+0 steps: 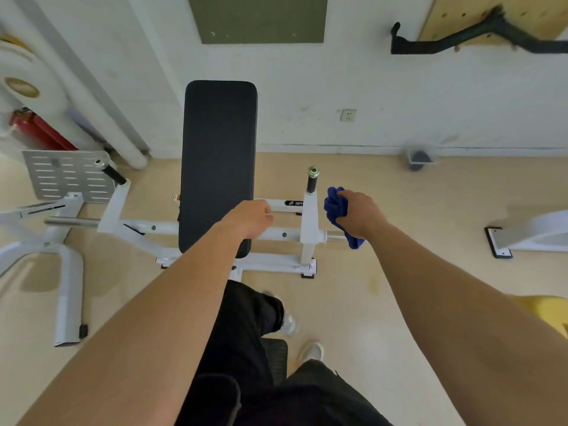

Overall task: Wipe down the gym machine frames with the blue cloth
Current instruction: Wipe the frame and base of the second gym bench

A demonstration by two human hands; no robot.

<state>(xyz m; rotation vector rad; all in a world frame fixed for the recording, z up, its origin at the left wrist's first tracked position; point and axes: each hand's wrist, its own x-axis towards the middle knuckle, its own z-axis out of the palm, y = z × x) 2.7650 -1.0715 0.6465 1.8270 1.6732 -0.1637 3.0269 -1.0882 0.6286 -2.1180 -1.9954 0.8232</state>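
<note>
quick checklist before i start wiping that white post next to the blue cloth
1. Cloth in hand: ok. The right hand grips the bunched blue cloth.
2. Cloth touching the white upright post: cannot tell; it sits just beside it.
3. Wiping path free of the left hand: ok; it is on the post's other side, at the crossbar.
4. Grip of the left hand on the crossbar: cannot tell; its fingers are hidden.
5. Cloth tail free of snags: cannot tell; it hangs over the chrome peg.

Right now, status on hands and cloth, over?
Right hand grips blue cloth beside white upright post. Left hand curled over frame bar, grip unclear. Nothing blocks the post.
</note>
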